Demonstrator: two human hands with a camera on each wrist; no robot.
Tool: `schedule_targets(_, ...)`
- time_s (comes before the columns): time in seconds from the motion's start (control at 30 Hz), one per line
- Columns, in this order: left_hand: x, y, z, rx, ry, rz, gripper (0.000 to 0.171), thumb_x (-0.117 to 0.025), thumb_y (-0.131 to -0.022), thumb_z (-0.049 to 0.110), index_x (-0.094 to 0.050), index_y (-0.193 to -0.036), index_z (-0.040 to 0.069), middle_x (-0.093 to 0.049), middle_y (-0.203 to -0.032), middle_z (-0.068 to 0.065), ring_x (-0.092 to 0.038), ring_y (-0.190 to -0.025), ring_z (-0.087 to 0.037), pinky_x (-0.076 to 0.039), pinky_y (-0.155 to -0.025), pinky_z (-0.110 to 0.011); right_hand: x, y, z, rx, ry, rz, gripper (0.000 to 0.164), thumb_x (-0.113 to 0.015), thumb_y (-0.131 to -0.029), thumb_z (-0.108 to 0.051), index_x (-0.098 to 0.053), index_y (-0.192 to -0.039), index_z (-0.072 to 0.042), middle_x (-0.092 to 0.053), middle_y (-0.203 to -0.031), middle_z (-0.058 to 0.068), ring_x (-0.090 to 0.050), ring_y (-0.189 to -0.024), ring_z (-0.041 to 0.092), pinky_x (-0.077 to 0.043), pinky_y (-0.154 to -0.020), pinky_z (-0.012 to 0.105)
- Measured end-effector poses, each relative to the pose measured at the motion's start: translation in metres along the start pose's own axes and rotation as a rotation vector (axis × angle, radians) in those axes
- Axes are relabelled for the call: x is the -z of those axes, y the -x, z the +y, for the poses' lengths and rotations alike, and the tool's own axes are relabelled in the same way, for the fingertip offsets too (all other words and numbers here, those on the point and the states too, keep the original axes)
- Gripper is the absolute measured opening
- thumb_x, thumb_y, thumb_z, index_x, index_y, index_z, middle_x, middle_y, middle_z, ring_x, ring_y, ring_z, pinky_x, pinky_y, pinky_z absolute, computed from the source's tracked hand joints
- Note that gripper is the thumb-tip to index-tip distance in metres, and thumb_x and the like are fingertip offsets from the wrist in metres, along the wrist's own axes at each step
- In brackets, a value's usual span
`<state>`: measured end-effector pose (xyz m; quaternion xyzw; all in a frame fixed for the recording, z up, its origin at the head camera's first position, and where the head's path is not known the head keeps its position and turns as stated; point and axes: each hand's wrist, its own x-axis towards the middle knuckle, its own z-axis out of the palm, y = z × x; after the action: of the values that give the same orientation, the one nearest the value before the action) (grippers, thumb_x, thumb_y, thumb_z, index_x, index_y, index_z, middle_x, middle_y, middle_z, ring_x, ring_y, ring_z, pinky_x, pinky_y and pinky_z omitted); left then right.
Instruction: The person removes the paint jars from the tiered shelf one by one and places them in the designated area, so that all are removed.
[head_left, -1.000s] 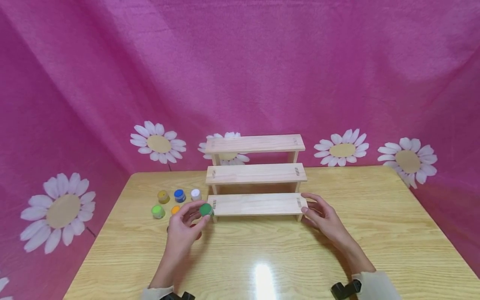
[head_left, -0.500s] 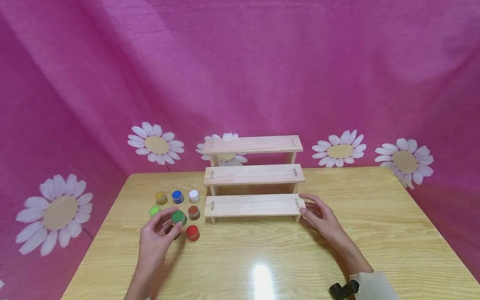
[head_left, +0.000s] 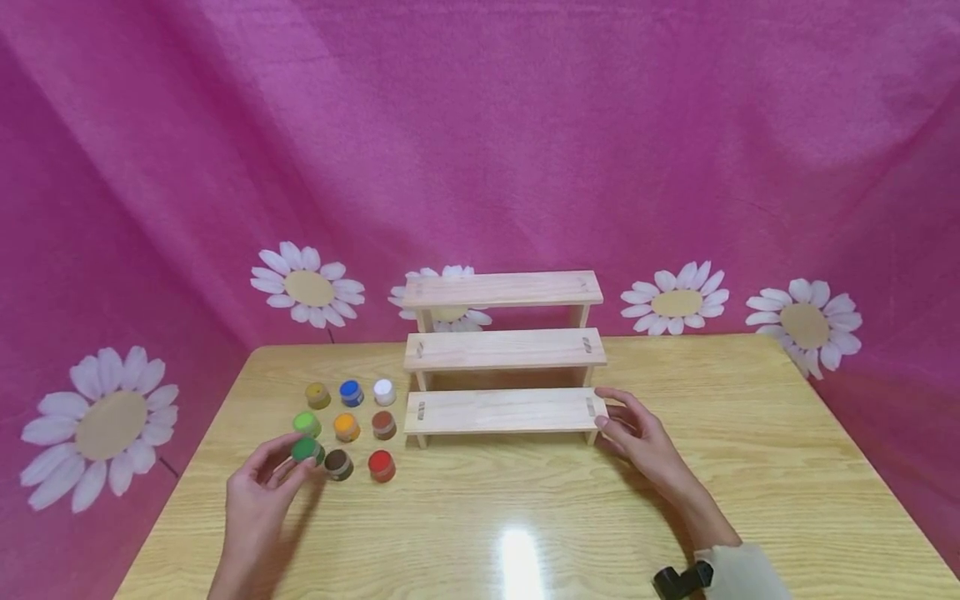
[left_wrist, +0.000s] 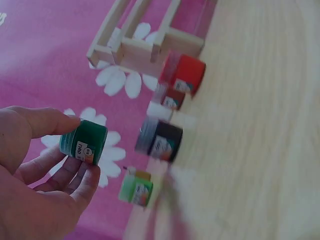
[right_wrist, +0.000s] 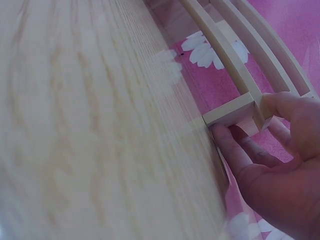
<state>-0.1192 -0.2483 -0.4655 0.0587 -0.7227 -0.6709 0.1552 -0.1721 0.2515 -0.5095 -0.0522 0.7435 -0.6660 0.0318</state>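
Observation:
My left hand (head_left: 258, 496) pinches a dark green paint jar (head_left: 305, 451) between thumb and fingertips. In the left wrist view the jar (left_wrist: 86, 141) is tilted and lifted off the table, its label showing. Close by stand a black-brown paint jar (head_left: 339, 465) and a light green one (head_left: 307, 423). A three-step wooden rack (head_left: 506, 348) stands at the middle of the table. My right hand (head_left: 647, 442) holds the right end of its lowest step; the right wrist view shows the thumb at the board (right_wrist: 259, 112) and fingers against the upright below.
Right of the left hand stand a red jar (head_left: 382, 466), an orange jar (head_left: 347, 427) and a brown jar (head_left: 384, 425). Behind them are yellow-ochre (head_left: 318, 396), blue (head_left: 352, 393) and white (head_left: 384, 392) jars. A pink flowered cloth (head_left: 480, 142) hangs behind the table (head_left: 600, 517).
My left hand has carried the dark green jar leftward, away from the rack to the left of the black-brown jar. The right hand stays at the rack's end.

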Motion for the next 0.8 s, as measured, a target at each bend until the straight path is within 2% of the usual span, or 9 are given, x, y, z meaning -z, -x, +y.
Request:
schedule_targets(0.1,0.009,-0.001,-0.005,0.033,-0.019,0.010,0.043,-0.073,-0.087,-0.013,-0.057,-0.126,-0.018,-0.071,-0.108,0.009,-0.068,-0.100,0.000,-0.056,-0.088,-0.017,-0.001,0.001,0.000,0.003,-0.010,-0.002,0.053,-0.062,-0.104,-0.017,-0.042,-0.152,-0.004,-0.050,-0.140,0.033,-0.063,-0.112,0.008,-0.058,-0.094,0.032)
schedule_targets(0.27,0.022,-0.005,-0.014,0.102,-0.051,-0.012,0.045,-0.073,-0.086,-0.014,-0.055,-0.127,-0.019,-0.071,-0.099,0.016,-0.069,-0.092,0.003,-0.057,-0.082,-0.016,-0.002,0.005,0.000,-0.005,-0.014,0.002,0.053,-0.062,-0.104,-0.016,-0.042,-0.152,-0.003,-0.050,-0.141,0.033,-0.063,-0.112,0.007,-0.057,-0.094,0.031)
schedule_targets(0.47,0.031,-0.009,-0.022,0.143,-0.064,-0.024,0.046,-0.071,-0.084,-0.019,-0.053,-0.126,-0.023,-0.071,-0.093,0.019,-0.068,-0.089,0.006,-0.057,-0.080,-0.014,0.001,0.007,-0.001,-0.009,-0.019,0.003,0.054,-0.063,-0.104,-0.018,-0.043,-0.152,-0.005,-0.050,-0.143,0.031,-0.062,-0.114,0.008,-0.057,-0.095,0.031)
schedule_targets(0.63,0.035,-0.011,-0.029,0.169,-0.098,-0.047,0.046,-0.070,-0.084,-0.019,-0.052,-0.127,-0.025,-0.070,-0.091,0.021,-0.066,-0.089,0.007,-0.057,-0.079,-0.013,0.001,0.008,0.000,-0.007,-0.021,-0.001,0.054,-0.063,-0.104,-0.017,-0.043,-0.152,-0.005,-0.050,-0.143,0.031,-0.062,-0.115,0.008,-0.057,-0.095,0.031)
schedule_targets(0.8,0.037,-0.013,-0.033,0.162,-0.132,-0.073,0.047,-0.070,-0.087,-0.016,-0.052,-0.130,-0.023,-0.069,-0.094,0.022,-0.065,-0.091,0.008,-0.056,-0.081,-0.013,0.001,0.008,0.001,-0.007,-0.027,0.005,0.052,-0.063,-0.104,-0.015,-0.044,-0.151,-0.004,-0.050,-0.142,0.032,-0.063,-0.113,0.008,-0.057,-0.094,0.032)
